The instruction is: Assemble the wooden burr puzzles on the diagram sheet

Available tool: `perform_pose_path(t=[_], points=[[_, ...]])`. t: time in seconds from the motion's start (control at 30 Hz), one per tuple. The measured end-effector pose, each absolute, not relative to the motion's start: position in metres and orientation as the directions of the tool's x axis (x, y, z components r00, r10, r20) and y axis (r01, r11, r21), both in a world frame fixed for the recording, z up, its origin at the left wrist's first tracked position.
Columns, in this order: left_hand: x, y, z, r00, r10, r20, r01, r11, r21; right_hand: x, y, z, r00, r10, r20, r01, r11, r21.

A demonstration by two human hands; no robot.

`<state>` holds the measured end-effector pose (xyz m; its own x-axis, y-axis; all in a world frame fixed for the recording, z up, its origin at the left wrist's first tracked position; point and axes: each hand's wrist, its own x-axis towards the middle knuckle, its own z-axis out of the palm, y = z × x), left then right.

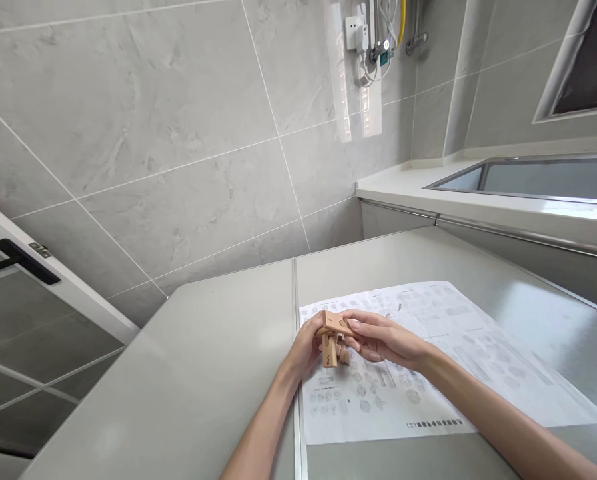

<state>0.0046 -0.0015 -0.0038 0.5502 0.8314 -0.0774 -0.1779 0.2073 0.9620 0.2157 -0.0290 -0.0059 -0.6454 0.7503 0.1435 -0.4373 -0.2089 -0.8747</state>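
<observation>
Between my two hands is a wooden interlocking puzzle made of several light-brown notched pieces, with small dark marks on some faces. My left hand is wrapped round its left side, the fingers partly hidden behind the wood. From the right, my right hand pinches the upper piece with thumb and fingers. One piece points down toward me, with another short one beside it. Below the puzzle lies a large white sheet printed with rows of small grey diagrams and text.
The sheet rests on a grey table with a seam running across it. A white counter with a sink stands at right. A door with a black handle is at left. Sockets and cables are on the tiled wall.
</observation>
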Motion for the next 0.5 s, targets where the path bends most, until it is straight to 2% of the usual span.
perform_pose_path(t=[0.3,0.5], points=[[0.0046,-0.0008,-0.0013,0.594,0.803,-0.047,-0.226,0.223,0.948,0.2158,-0.0297,-0.0079,-0.6,0.795,0.089,-0.387,-0.191,-0.902],[0.0071,-0.0029,0.0024,0.604,0.795,-0.046,-0.24,0.237,0.941,0.2123,-0.0302,-0.0108,-0.602,0.798,0.026,-0.268,-0.171,-0.948]])
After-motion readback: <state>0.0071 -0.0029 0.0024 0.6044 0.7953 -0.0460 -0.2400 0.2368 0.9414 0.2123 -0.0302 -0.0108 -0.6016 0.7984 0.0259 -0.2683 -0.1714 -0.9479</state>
